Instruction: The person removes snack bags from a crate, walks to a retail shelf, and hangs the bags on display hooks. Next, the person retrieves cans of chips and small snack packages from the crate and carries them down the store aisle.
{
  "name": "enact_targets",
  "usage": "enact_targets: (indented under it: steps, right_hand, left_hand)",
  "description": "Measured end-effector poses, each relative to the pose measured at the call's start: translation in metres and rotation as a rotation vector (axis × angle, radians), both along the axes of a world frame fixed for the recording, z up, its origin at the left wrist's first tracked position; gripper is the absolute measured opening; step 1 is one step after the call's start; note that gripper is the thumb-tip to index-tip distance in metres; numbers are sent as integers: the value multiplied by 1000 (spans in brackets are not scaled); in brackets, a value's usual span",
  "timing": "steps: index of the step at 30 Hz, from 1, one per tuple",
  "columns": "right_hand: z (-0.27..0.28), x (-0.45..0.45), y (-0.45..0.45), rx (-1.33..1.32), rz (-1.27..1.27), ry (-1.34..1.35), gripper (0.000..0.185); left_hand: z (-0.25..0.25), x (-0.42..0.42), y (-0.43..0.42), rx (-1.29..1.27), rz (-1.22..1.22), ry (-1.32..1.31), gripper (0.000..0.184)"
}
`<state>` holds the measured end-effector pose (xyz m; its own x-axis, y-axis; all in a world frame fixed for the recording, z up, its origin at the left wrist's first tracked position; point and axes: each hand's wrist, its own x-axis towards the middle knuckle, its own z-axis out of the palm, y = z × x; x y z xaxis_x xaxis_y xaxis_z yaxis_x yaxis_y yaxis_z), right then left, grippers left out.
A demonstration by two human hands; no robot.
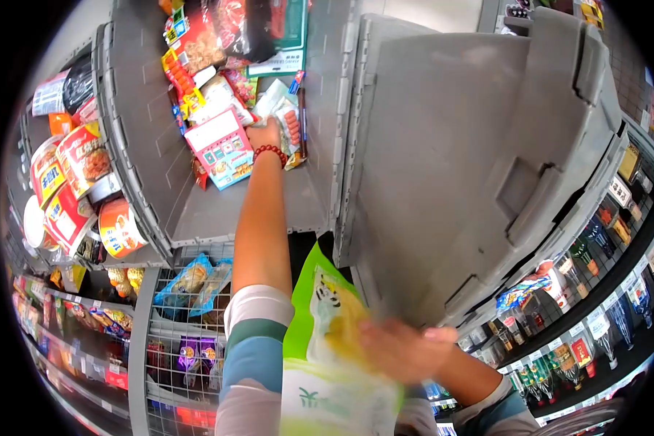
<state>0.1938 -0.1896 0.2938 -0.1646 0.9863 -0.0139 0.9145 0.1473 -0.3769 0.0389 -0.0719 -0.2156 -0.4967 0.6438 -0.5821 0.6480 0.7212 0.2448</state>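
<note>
The person's left hand [264, 133] is inside the far grey crate [305, 203], between a pink-and-blue box [221, 147] on its left and a clear pack [291, 127] on its right; its grip cannot be told. Nearer, the blurred right hand [405, 350] overlaps the right side of a green-and-white bag [334, 363]; whether it grasps it is unclear.
</note>
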Motion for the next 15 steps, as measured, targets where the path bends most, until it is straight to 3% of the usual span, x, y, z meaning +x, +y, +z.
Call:
enact_targets:
  steps: [2,3,6,8,10,11,14,15]
  right_hand:
    - [1,1,-1,-21,19,21,12]
    - [0,1,1,-14,23,33,13]
    - [5,3,2,-80,55,45,15]
    - [7,0,-6,-107,49,64,16]
    - [4,2,-4,-132,46,76,16]
    - [3,3,1,-73,42,55,16]
    - [1,3,-2,-30,41,39,16]
    - [0,3,-4,-31,44,44,16]
  left_hand:
    - [-10,-19,16,-253,45,-478,58]
    - [-7,-15,15,-228,69,-539,57]
    - [0,-13,14,-142,-89,-444,62]
    - [2,-25,31,-383,-157,-236,80]
    - [-5,-22,18,-135,-107,-207,86]
    - [-16,-21,18,-198,-55,-175,91]
    - [16,1,22,-210,18,35,115]
    - [13,-5,21,-202,76,-42,123]
